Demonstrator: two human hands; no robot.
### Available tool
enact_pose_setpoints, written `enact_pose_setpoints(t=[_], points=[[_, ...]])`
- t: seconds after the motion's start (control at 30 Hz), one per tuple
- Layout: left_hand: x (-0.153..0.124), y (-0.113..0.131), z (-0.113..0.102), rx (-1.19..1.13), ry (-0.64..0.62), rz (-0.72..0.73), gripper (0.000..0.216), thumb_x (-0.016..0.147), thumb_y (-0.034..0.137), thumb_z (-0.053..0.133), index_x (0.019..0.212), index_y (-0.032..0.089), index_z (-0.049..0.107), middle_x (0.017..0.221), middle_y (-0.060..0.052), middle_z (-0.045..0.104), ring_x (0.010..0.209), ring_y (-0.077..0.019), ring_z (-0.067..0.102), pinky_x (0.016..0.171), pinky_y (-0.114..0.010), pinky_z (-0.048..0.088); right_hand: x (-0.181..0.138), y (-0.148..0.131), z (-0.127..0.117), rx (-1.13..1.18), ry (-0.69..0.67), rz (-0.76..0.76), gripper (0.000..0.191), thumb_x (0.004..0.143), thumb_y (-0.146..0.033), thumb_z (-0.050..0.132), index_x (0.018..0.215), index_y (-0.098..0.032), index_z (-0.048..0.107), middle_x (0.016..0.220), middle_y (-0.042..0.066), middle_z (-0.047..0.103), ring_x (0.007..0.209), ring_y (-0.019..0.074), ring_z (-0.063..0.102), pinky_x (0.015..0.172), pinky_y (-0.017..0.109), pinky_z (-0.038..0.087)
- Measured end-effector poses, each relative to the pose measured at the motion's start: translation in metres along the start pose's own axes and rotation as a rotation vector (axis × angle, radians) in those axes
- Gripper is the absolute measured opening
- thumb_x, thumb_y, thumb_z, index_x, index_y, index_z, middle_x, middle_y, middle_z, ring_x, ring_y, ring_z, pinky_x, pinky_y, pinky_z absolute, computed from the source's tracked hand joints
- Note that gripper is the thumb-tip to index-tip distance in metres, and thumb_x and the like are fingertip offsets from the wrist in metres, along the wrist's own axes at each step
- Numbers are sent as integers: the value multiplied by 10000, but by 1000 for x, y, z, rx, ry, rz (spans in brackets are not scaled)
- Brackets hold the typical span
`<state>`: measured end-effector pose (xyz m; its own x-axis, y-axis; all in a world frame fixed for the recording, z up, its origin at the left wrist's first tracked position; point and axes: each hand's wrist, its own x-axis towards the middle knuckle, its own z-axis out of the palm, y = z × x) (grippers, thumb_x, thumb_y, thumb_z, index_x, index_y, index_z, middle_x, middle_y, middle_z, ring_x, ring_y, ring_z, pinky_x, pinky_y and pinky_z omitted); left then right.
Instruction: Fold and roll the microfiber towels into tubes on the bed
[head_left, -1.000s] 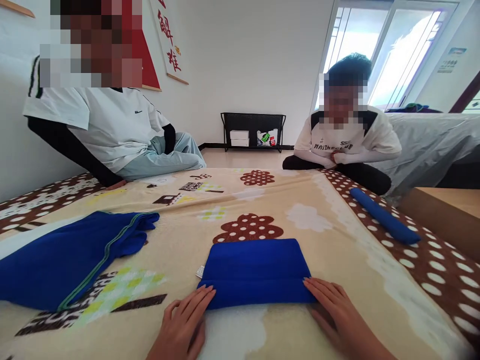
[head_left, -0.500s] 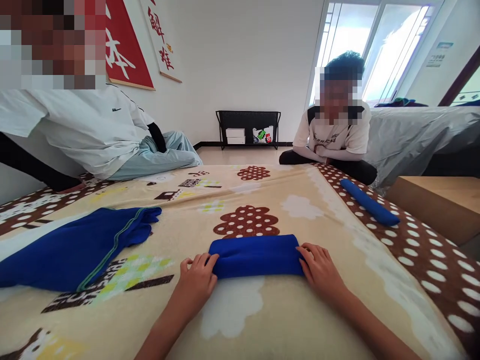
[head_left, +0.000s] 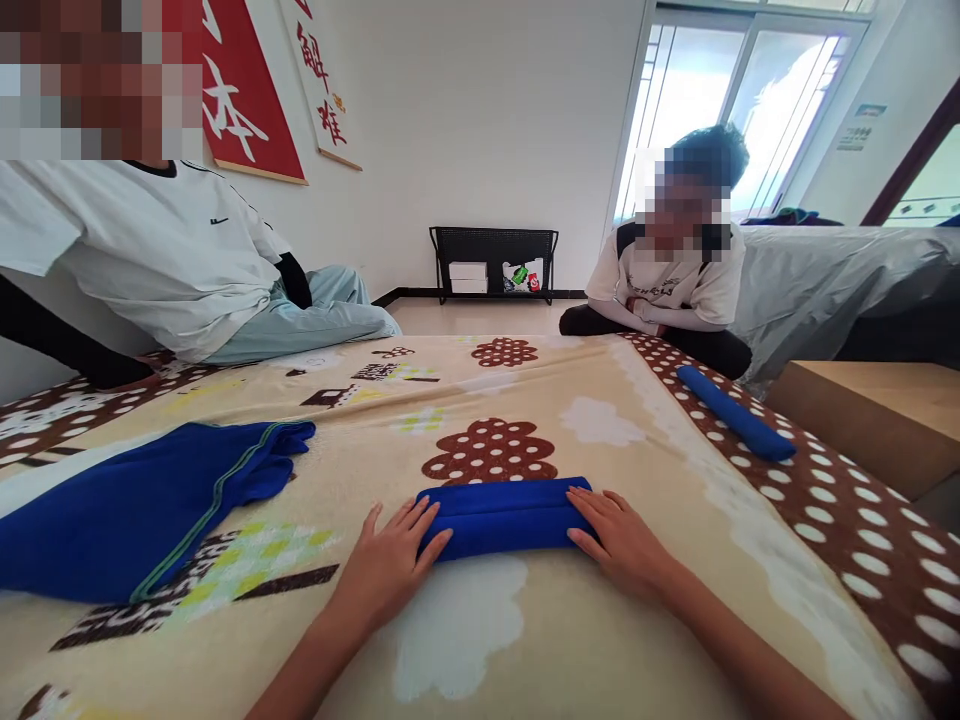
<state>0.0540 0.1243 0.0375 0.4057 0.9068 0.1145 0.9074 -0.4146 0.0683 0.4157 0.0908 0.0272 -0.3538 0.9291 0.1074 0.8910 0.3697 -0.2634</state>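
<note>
A folded blue cloth (head_left: 506,520) lies in front of me on the patterned blanket, formed into a long flat roll with a fold line along its length. My left hand (head_left: 401,550) rests on its left end, fingers stretched out and thumb apart. On the right end lies my right hand (head_left: 615,540), fingers extended over the top and thumb along the near side. Neither hand grips the cloth. A loose blue garment (head_left: 187,500) with green-striped edging is spread out to the left. Farther right, another rolled blue cloth (head_left: 735,412) lies on the dotted border.
The beige blanket (head_left: 600,640) has a brown dotted border. One person (head_left: 172,270) sits at the far left, another (head_left: 667,285) at the far right. A cardboard box (head_left: 877,410) stands beside the right edge. A black rack (head_left: 493,245) is against the back wall.
The cloth has been folded over, so a fold line now shows along it. Both hands have gone from pinching its ends to lying flat on them.
</note>
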Motion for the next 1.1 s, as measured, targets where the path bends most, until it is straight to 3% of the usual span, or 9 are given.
enact_pose_setpoints(t=[0.1, 0.23, 0.33, 0.43, 0.53, 0.67, 0.83, 0.97, 1.1], points=[[11, 25, -6, 89, 64, -31, 510, 1014, 449, 330, 1375, 185, 576, 1469, -135, 505, 1400, -315, 435, 1168, -623, 201, 15, -15, -3, -37, 10, 56, 643, 1020, -566, 242, 1442, -155, 501, 1489, 125, 477, 1398, 275, 427, 1185, 528, 253], [33, 63, -3, -11, -13, 146, 513, 1034, 418, 274, 1450, 207, 488, 1528, -69, 434, 1428, -226, 403, 1155, -465, 329, 41, -46, 9, -32, 37, 23, 552, 1040, -486, 253, 1408, -196, 545, 1478, 97, 497, 1389, 261, 441, 1138, 496, 332], [41, 50, 5, -62, -45, 87, 546, 1021, 522, 283, 1462, 256, 466, 1532, -41, 431, 1431, -230, 398, 1132, -466, 355, 45, -33, 13, -2, 32, 25, 563, 1034, -526, 253, 1437, -226, 506, 1504, 64, 466, 1418, 228, 405, 1146, 476, 337], [33, 17, 10, -10, 53, 7, 511, 1015, 506, 331, 1425, 263, 514, 1511, -65, 468, 1410, -265, 427, 1114, -502, 343, 30, 1, 10, -48, 68, 74, 554, 1035, -519, 261, 1431, -223, 511, 1502, 68, 469, 1411, 225, 416, 1140, 483, 346], [9, 2, 8, 89, 230, 86, 440, 1006, 383, 401, 1397, 244, 545, 1495, -104, 494, 1380, -290, 456, 1103, -510, 305, 1, 21, 7, -172, 245, 51, 485, 1030, -440, 346, 1387, -188, 556, 1490, 106, 484, 1387, 257, 446, 1118, 492, 362], [-22, 13, 9, 110, 342, 222, 467, 919, 193, 454, 1374, 228, 554, 1404, -111, 577, 1279, -282, 527, 1056, -463, 306, -31, 12, 15, -245, 363, -160, 395, 975, -262, 463, 1346, -191, 578, 1389, 108, 587, 1269, 245, 545, 1067, 440, 400], [-10, 22, 14, 88, 260, 143, 528, 816, 48, 437, 1301, 187, 591, 1262, -121, 650, 1166, -282, 583, 1000, -470, 326, -16, 3, 21, -190, 371, -160, 455, 875, -112, 472, 1316, -150, 579, 1270, 122, 650, 1177, 250, 582, 1021, 448, 405], [11, 22, -7, 67, 139, 90, 439, 835, 63, 433, 1225, 157, 612, 1115, -123, 691, 1059, -274, 618, 972, -466, 362, 5, 8, 2, -93, 269, -107, 397, 846, -103, 475, 1211, -139, 626, 1073, 95, 703, 1018, 222, 617, 972, 417, 415], [14, 30, -24, 72, 24, 46, 361, 835, 58, 415, 1091, 154, 650, 1014, -117, 698, 974, -270, 639, 913, -447, 416, 9, 2, -9, -99, 135, -44, 330, 874, -127, 454, 1129, -162, 660, 981, 80, 696, 932, 216, 612, 921, 405, 434]])
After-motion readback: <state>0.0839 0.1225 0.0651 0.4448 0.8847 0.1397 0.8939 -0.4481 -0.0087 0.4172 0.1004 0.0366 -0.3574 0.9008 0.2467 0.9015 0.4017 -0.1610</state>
